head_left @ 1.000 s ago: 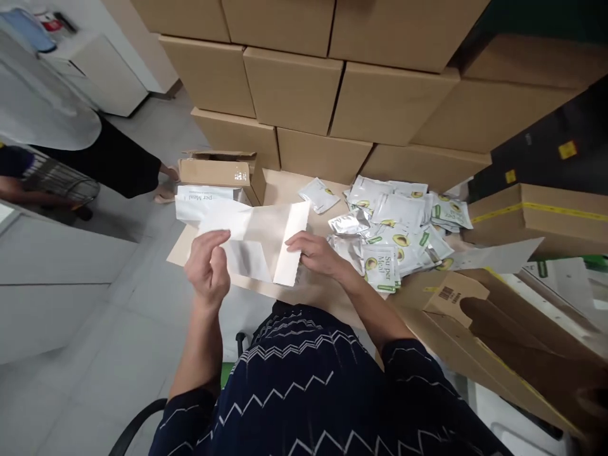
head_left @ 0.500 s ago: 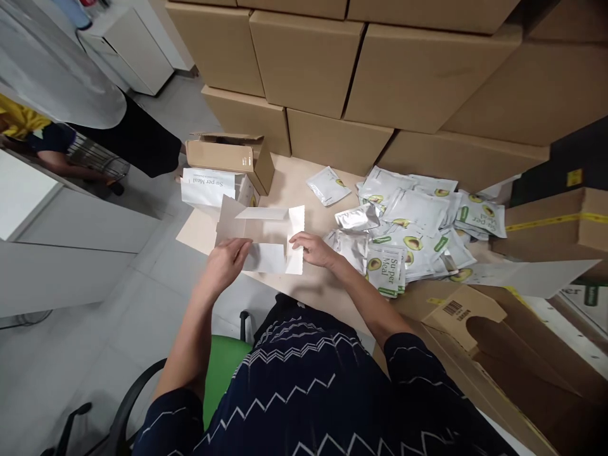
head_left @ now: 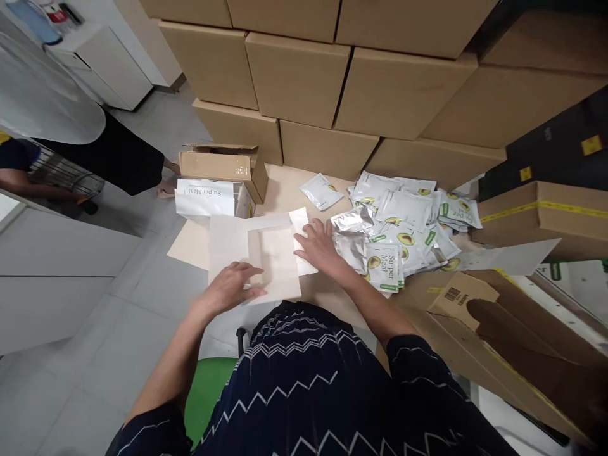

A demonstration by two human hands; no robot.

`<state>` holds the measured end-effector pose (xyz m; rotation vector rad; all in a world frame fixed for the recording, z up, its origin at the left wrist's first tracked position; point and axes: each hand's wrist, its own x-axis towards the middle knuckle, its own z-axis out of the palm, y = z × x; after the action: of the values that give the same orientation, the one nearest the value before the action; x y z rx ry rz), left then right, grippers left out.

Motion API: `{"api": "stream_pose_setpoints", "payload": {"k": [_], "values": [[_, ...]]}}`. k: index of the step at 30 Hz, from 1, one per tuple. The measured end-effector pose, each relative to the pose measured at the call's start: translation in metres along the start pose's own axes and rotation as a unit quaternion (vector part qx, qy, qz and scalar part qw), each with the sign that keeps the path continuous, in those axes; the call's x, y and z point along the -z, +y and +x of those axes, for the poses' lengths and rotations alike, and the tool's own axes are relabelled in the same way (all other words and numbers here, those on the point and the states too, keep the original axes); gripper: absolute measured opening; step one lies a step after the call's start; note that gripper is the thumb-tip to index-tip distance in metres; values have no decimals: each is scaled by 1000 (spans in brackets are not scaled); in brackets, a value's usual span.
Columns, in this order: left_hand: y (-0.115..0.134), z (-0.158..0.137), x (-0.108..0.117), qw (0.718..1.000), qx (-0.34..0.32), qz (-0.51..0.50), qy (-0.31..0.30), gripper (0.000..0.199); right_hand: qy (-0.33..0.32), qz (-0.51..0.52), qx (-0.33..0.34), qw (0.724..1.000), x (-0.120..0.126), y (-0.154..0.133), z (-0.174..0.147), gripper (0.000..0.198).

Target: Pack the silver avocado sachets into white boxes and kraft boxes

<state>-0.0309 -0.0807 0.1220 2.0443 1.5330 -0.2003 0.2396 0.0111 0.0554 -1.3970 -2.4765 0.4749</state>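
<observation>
A white carton (head_left: 273, 256) stands on the table in front of me, its top open and its flaps folded outward. My left hand (head_left: 234, 286) is at its front left corner, fingers apart, over the lower edge. Spread fingers of my right hand (head_left: 317, 246) lie on the carton's right flap (head_left: 299, 220). Just right of that hand are a plain silver pouch (head_left: 352, 219) and a heap of white pouches (head_left: 406, 206) printed with avocados. One white pouch (head_left: 322, 191) lies apart, behind the carton.
Brown cardboard boxes (head_left: 297, 79) are stacked along the back. A "Su-per Meal" carton (head_left: 205, 197) and a small brown box (head_left: 216, 166) stand at the table's left. An open brown box (head_left: 522, 335) is at my right. Another person's arm (head_left: 33, 180) shows at far left.
The front flap has opened outward toward me, and the left and right flaps lie flatter. My left hand has loosened its grip; my right hand has shifted onto the right flap with fingers spread.
</observation>
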Motion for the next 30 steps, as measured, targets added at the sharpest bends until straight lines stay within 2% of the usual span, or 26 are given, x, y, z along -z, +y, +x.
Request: {"api": "stream_pose_setpoints", "payload": {"k": [2,5,7,9,13,15,17,20,22,28,30], "values": [[-9,2,-26,998,-29,40,29,64,2,-54,-8,999,-3,-13,7,30],[-12,7,-60,992,-33,84,85,62,-27,-64,39,997,-8,-26,22,42],[-10,12,-75,988,-34,92,122,59,-36,-70,44,996,-9,-31,34,54],[-8,17,-85,983,-36,92,153,52,-41,-86,21,995,-9,-32,49,64],[-10,26,-96,976,-40,87,197,22,-66,-115,-5,991,-11,-26,85,76],[-12,29,-101,973,-42,85,211,18,-83,-118,-10,990,-13,-19,102,75],[-13,30,-104,970,-43,86,222,22,-117,-94,-21,989,-17,-10,116,68],[-10,30,-107,968,-35,86,233,22,-149,-28,-44,987,-25,1,126,44],[-5,30,-107,968,-33,78,235,18,-129,5,-60,990,-31,6,129,37],[5,35,-107,967,-17,65,244,15,-86,66,-105,989,-40,6,121,37],[4,36,-107,967,-18,69,244,17,-39,108,-94,989,-38,8,112,39]]}}
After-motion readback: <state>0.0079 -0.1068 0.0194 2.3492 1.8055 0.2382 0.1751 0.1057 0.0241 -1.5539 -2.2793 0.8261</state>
